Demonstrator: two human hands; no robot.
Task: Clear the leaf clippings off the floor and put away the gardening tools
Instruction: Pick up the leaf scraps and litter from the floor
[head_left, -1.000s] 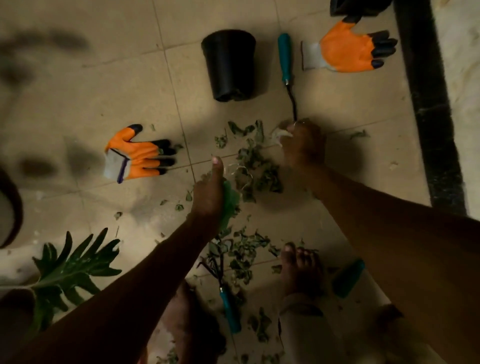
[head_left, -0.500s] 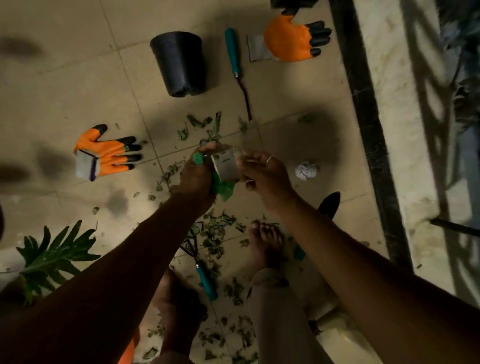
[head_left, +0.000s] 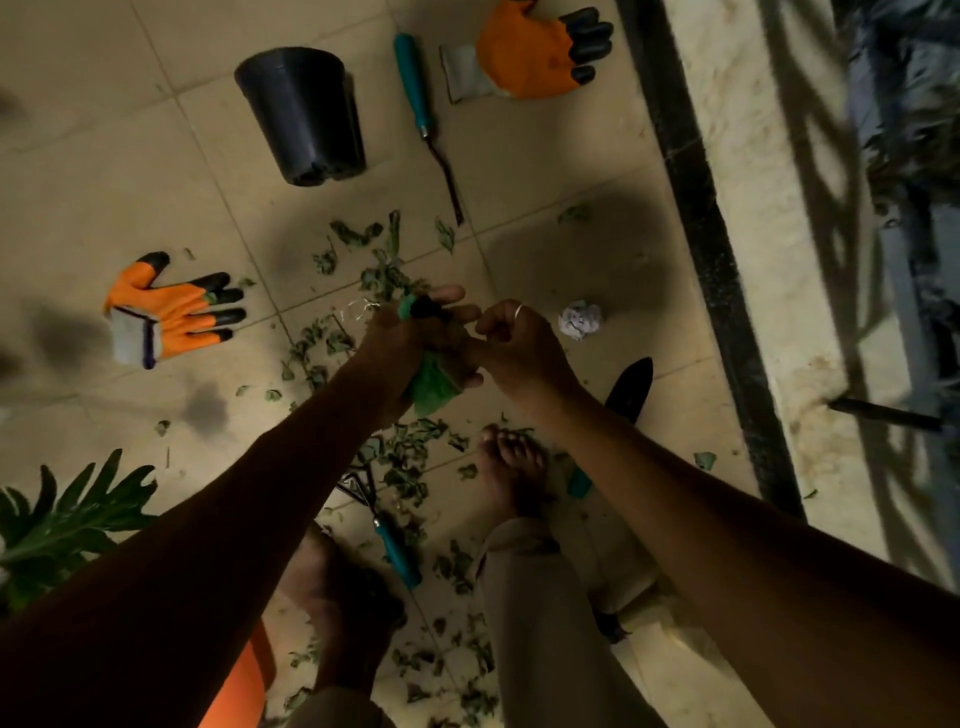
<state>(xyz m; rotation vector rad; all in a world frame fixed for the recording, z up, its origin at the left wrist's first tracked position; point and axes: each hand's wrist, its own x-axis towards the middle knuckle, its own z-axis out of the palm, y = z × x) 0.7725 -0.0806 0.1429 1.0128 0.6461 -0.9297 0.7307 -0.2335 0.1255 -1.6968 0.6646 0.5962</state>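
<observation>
Compared with 0.5 s earlier, the pale object held between the hands is out of sight, and a dark patch shows at the top of the green bag (head_left: 434, 382). Left hand (head_left: 400, 343): forearm reaching forward, grip clenched round the bag, raised above the floor (head_left: 104, 156). Right hand (head_left: 519, 345): fingers curled, grip pinching the bag's edge just beside the left fingers. Leaf clippings (head_left: 400, 462) lie scattered on the floor beneath the hands; a teal-handled rake (head_left: 397, 551) lies among them.
</observation>
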